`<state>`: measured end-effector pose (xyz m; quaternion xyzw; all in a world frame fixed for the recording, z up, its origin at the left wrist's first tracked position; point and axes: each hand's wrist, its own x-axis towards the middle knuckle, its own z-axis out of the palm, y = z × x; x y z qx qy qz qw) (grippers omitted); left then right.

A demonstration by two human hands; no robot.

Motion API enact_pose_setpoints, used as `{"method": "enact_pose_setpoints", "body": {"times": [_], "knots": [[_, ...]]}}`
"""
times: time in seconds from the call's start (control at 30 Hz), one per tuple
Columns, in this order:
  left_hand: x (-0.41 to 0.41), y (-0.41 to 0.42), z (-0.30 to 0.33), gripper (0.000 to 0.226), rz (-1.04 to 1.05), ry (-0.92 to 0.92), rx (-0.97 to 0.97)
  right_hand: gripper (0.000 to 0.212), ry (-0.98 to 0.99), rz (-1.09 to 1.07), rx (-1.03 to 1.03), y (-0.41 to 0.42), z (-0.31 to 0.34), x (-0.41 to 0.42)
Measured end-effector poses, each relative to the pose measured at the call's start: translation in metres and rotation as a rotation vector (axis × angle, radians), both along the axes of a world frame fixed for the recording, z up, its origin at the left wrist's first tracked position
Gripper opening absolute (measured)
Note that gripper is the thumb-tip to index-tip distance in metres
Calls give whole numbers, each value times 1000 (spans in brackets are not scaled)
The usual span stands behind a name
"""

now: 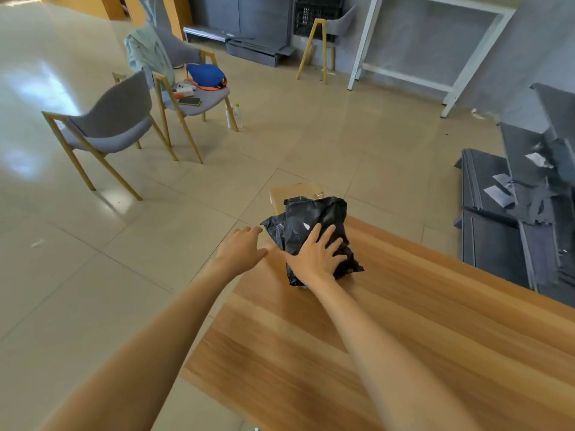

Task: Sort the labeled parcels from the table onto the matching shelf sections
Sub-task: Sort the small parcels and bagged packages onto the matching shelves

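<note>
A black plastic parcel [314, 217] lies crumpled at the far corner of the wooden table [404, 321], partly on top of a brown cardboard box [289, 191]. My right hand [314, 256] rests flat on the near side of the black parcel, fingers spread. My left hand [241, 247] hovers just left of the parcel at the table's corner, fingers straight, holding nothing. A small white patch shows on the black wrap; no label text is readable.
Two grey chairs [109, 126] stand on the tiled floor at the left, one with a blue bag [205, 74] and a phone. A white metal frame [429, 42] stands at the back right. Dark grey panels [513, 206] lie stacked right of the table.
</note>
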<state>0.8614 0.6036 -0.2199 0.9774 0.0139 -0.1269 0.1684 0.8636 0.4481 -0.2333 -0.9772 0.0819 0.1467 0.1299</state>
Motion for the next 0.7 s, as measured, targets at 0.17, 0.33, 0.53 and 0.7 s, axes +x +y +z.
{"method": "enact_pose_setpoints", "body": {"times": [0.17,0.33,0.53,0.7], "knots": [[0,-3,-18,59,-4,53,7,118,47,-16,-29,-1,-21,0],[-4,-8,-26,58,-2,89,4,106,-17,-22,-60,0,-24,2],[1,-8,-19,58,-14,44,-12,98,-71,-2,-24,-13,-13,3],[14,-9,1,61,-21,-38,-78,89,-194,5,108,-36,22,11]]}}
